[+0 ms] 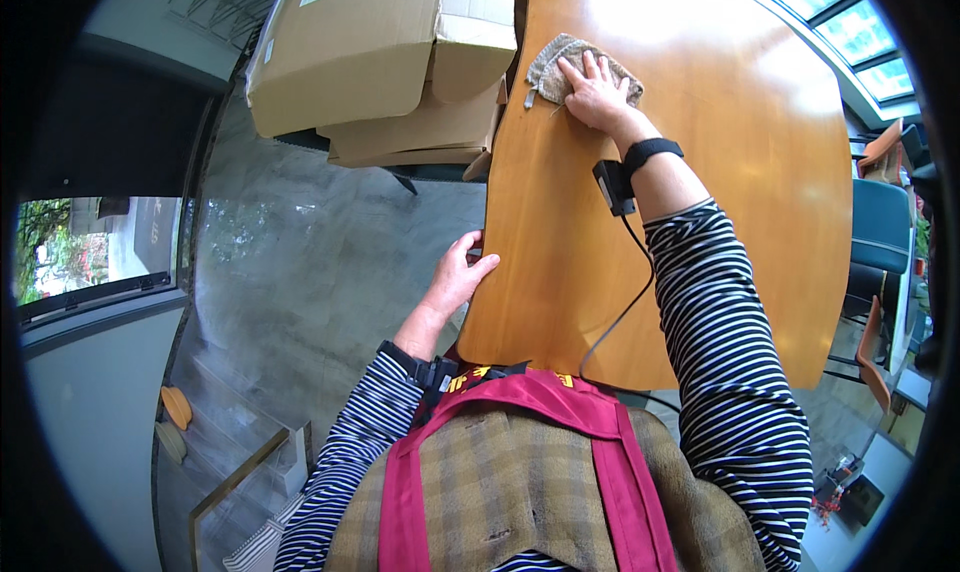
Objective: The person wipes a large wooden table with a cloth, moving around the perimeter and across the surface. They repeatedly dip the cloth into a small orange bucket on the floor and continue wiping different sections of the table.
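Note:
My right hand (598,97) lies spread, palm down, on a folded brown cloth (551,65) near the left edge of a glossy wooden table (555,234). The cloth is flat against the tabletop, with a small tag sticking out at its lower left corner. My left hand (460,270) grips the table's left edge closer to my body, thumb on top; its fingertips are partly hidden at the edge. A black band with a small box and a cable is strapped to my right wrist.
Cardboard boxes (352,54) are stacked at the table's far left, on a dark seat. A teal chair (879,227) and an orange chair (872,362) stand beyond the right edge. Grey tiled floor (300,272) lies to the left. The cable (630,309) trails across the near tabletop.

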Demonstrator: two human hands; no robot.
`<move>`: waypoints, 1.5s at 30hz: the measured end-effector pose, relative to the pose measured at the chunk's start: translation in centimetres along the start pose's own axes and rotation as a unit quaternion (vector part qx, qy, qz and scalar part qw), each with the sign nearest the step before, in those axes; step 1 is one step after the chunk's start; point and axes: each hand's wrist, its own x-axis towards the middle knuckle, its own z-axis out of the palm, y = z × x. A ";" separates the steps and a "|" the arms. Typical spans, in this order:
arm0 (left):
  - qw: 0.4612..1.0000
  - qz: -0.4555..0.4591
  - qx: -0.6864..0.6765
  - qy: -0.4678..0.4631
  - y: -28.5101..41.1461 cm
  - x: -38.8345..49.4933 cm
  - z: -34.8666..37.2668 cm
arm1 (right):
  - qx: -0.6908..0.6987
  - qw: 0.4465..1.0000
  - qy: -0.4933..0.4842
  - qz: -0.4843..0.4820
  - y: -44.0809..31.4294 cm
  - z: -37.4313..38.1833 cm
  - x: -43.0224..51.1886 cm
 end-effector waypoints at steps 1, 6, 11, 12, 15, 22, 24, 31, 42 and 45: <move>1.000 -0.006 -0.016 -0.006 0.0 0.1 -0.1 | -0.003 1.000 -0.010 0.007 -0.2 0.1 0.0; 0.999 -0.031 -0.026 -0.035 0.3 0.6 -1.0 | 0.017 0.996 0.029 -0.084 -1.9 2.1 -5.8; 0.996 -0.035 0.017 -0.082 0.8 0.7 -1.6 | 0.048 0.987 0.048 -0.148 -5.2 4.2 -16.0; 0.994 -0.048 0.022 -0.091 0.8 0.6 -1.7 | 0.052 0.985 0.044 -0.157 -5.8 4.4 -17.8; 0.989 -0.063 0.016 -0.132 0.6 -0.4 -2.3 | 0.071 0.980 0.022 -0.186 -7.3 5.2 -23.0; 0.951 -0.091 0.065 -0.288 0.9 -4.2 -4.2 | 0.123 0.957 -0.022 -0.261 -7.5 7.0 -33.0; 0.944 -0.094 0.101 -0.300 1.2 -4.5 -4.5 | 0.174 0.952 -0.018 -0.253 -7.2 7.1 -35.7; 0.961 -0.092 0.081 -0.248 1.0 -4.1 -4.5 | 0.240 0.941 0.233 -0.044 0.2 6.4 -40.5; 0.950 -0.156 -0.022 -0.268 0.5 -4.5 -4.7 | 0.143 0.981 0.092 -0.091 -4.4 9.9 -42.2; 0.947 -0.150 -0.021 -0.284 -0.4 -4.9 -5.2 | 0.162 0.966 0.011 -0.201 -8.3 9.3 -39.5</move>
